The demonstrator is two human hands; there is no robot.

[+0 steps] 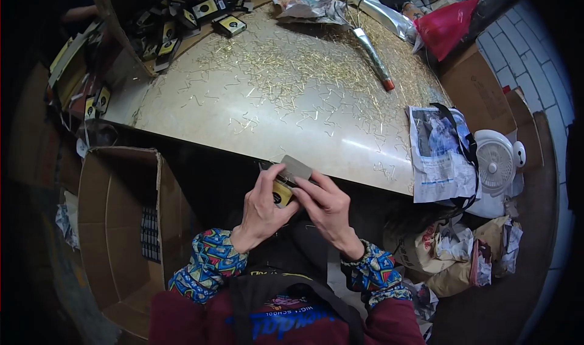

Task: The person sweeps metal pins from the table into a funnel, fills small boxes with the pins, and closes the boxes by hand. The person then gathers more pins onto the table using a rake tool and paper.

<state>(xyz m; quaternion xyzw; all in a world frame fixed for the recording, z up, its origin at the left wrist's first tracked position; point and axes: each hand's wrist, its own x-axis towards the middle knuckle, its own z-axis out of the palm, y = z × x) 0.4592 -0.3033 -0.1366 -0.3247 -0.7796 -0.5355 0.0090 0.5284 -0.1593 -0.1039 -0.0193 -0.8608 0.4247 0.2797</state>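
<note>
Both hands meet just below the table's front edge, around a small black and yellow box (281,194) with a grey flap or card piece (295,169) at its top. My left hand (263,207) is closed on the box's left side, its thumb low on the yellow face. My right hand (324,207) pinches the grey piece from the right, fingertips on its lower edge. Whether the grey piece is joined to the box is hard to tell. Thin gold metal wires (304,71) lie scattered over the table (201,117) beyond the hands.
Black and yellow boxes (208,8) are heaped at the back left. An open carton (121,223) stands at lower left. On the right are newspaper (435,178), a white fan (496,165) and paper bags (447,266). A tube (373,58) lies farther back.
</note>
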